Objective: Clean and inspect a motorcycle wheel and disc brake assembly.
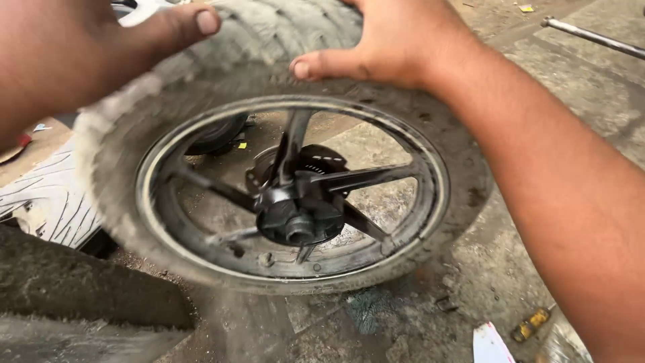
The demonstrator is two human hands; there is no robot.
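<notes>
Behind both hands (396, 40) — blurred tyre (269, 33), tread partly hidden.

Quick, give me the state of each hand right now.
Left hand: open, spread on the tyre, thumb out.
Right hand: open, palm on the tyre's top, not closed around it.

Our left hand (74, 50) is cut off by the top and left edges, its fingers out of sight. The right hand (396, 40) hides its fingers behind the tyre (114, 168), whose left side is motion-blurred. The metal rod (591, 37) runs off the right edge.
</notes>
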